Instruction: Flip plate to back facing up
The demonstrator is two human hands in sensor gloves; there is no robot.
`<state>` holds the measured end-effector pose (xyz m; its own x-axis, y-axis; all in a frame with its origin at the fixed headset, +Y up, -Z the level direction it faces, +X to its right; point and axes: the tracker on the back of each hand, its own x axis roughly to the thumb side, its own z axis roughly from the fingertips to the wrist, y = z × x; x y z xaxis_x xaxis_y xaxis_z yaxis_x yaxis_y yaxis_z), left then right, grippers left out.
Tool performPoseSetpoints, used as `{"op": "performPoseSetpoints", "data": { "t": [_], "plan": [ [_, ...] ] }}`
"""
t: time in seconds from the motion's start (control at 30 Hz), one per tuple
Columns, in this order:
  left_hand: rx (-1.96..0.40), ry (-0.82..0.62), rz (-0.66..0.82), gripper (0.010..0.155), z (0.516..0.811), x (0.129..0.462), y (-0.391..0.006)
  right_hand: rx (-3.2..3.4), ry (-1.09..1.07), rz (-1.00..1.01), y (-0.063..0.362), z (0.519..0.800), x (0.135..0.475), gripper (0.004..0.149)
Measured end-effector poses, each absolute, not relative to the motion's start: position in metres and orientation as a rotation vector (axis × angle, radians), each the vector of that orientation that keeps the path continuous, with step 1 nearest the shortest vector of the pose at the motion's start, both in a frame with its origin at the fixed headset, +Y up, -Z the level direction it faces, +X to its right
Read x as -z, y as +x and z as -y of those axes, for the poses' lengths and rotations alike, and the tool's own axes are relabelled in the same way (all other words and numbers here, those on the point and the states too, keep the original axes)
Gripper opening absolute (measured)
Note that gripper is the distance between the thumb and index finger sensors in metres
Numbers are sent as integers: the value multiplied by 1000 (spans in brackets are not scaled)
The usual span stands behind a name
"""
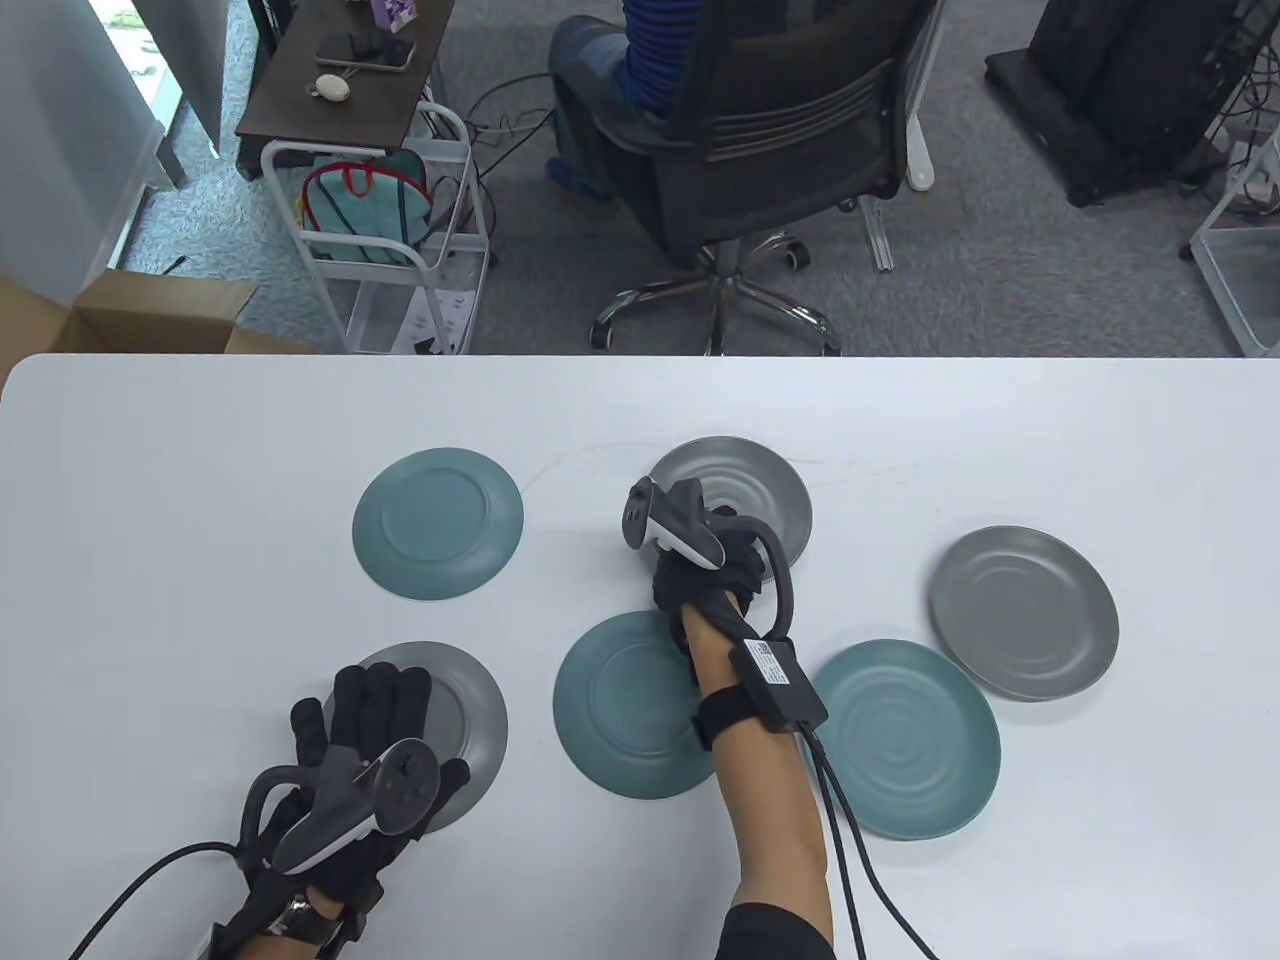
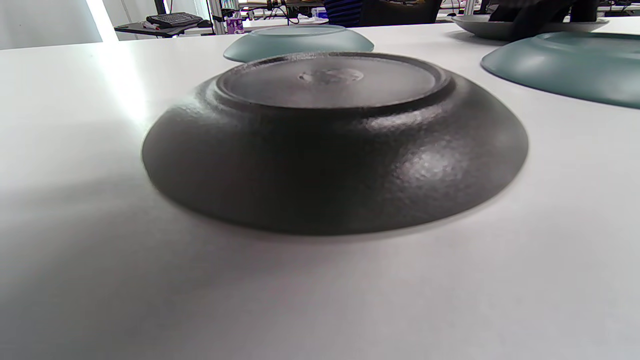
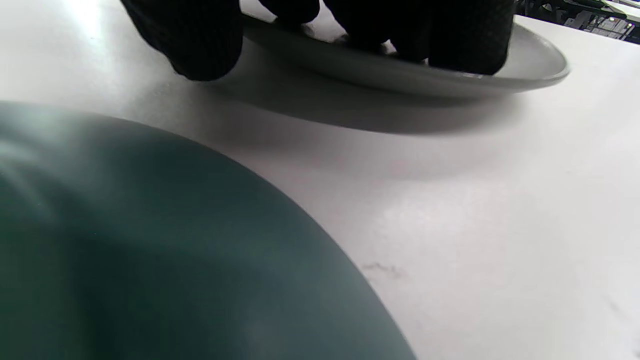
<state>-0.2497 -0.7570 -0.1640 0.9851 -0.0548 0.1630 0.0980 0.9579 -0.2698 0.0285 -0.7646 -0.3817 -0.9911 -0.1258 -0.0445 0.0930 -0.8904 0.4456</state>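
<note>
At the near rim of the far grey plate (image 1: 740, 480), which lies face up at the table's (image 1: 200, 480) middle, the right hand (image 1: 700, 560) is engaged. In the right wrist view its fingers (image 3: 465, 45) curl over the rim into the plate's well, with the thumb low on the outer side, near the table; whether the plate is fully gripped cannot be told.

Judgement: the step in hand is taking hold of this plate for turning. The next move calls for lifting the near rim and rolling the plate over without striking the teal plate (image 1: 635, 705) just nearer the person.

The left hand (image 1: 360, 760) hovers, fingers spread and holding nothing, over the near-left grey plate (image 2: 335, 145), which the left wrist view shows already back up.

Count: six plates, three grey and three teal. Relative to the far grey plate, the remaining teal plates lie one to the left (image 1: 438, 522) and one near-right (image 1: 905, 740); the third grey plate (image 1: 1025, 612) lies to the right.
</note>
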Motion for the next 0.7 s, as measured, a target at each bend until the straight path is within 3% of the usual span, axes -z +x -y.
{"op": "performPoseSetpoints", "data": {
  "t": [0.13,0.5,0.7],
  "plan": [
    [77,-275,154,91,757,164,-250,2999,98,659,29,756,381,70],
    [76,-278,157,91,758,164,-250,3264,81,256,56,716,372,58],
    [74,-280,159,90,758,164,-250,3559,201,-9,89,695,366,55]
  ]
}}
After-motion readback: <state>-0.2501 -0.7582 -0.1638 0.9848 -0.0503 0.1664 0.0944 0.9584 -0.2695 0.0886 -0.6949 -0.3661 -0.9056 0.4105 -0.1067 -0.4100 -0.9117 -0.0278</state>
